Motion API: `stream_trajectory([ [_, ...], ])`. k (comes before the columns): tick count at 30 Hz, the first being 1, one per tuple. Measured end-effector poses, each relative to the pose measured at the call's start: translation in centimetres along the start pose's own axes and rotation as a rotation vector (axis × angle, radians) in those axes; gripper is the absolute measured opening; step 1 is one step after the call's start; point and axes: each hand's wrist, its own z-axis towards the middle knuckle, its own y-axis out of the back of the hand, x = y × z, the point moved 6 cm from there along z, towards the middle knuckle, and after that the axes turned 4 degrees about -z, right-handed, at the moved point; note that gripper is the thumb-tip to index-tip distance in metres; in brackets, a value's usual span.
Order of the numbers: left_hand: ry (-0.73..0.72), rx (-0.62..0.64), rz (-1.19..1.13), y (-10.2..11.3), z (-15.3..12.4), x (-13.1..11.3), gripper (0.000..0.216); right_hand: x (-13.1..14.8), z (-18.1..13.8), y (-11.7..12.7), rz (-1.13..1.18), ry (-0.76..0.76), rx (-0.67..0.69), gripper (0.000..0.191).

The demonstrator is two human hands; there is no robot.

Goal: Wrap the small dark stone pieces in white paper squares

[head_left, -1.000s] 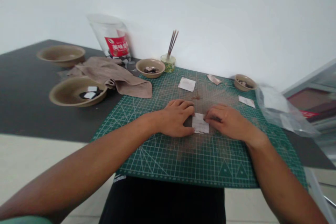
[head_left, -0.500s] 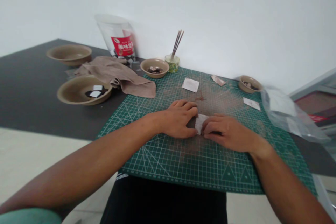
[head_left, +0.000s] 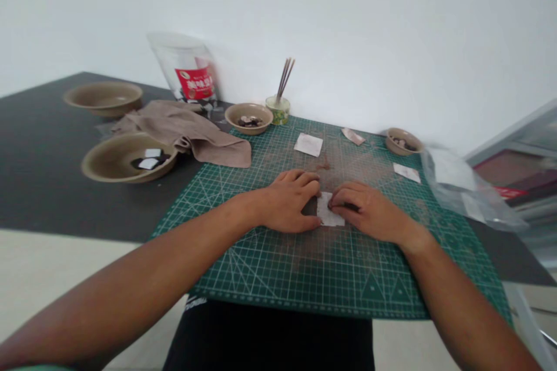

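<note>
A small whitish square sheet (head_left: 324, 214) lies on the green cutting mat (head_left: 278, 278), between my hands. My left hand (head_left: 292, 202) rests at its left side, thumb and fingers spread apart, their tips pressing down the sheet's left edge. Over the right part of the sheet, my right hand (head_left: 369, 208) has its fingers pinched together. Something small and dark seems to sit at those fingertips, but what it is I cannot make out. Brownish dust smears the mat around both hands.
Behind lie another white square (head_left: 308, 144), a curled piece (head_left: 353, 136) and a white sheet (head_left: 407, 172). Bowls with small pieces (head_left: 249, 119) (head_left: 404, 142), a stick holder (head_left: 278, 110), a brown cloth (head_left: 187, 133), a larger bowl (head_left: 104, 162), a clear tub (head_left: 187, 69) and a plastic bag (head_left: 474, 191) stand around.
My right hand has shifted slightly on the sheet, baring more of its lower right part. My left hand keeps its place at the edge. The whole view has moved a little.
</note>
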Motion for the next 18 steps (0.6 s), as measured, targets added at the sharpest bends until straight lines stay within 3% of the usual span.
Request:
stream_trajectory([
  [3,-0.003,-0.009,-0.004,0.1,0.0,0.0,0.055,1.2,-0.2,1.2,-0.104,0.038,-0.072,0.017],
  [6,-0.014,-0.008,-0.015,0.3,0.0,-0.1,0.054,5.1,-1.2,2.1,-0.229,0.107,-0.139,0.029],
  [9,-0.013,0.000,-0.028,0.3,-0.1,-0.1,0.054,11.1,-3.2,0.9,-0.366,0.273,-0.192,0.039],
  [12,-0.013,-0.004,-0.023,0.3,-0.1,0.0,0.054,15.0,-5.3,-1.6,-0.473,0.367,-0.270,0.024],
  [15,-0.016,-0.014,-0.019,0.3,-0.1,-0.1,0.053,15.1,-6.7,-2.9,-0.548,0.280,-0.410,0.019],
  [18,-0.021,-0.011,-0.024,0.3,-0.1,0.0,0.054,14.0,-7.4,-3.1,-0.597,0.221,-0.443,0.018],
])
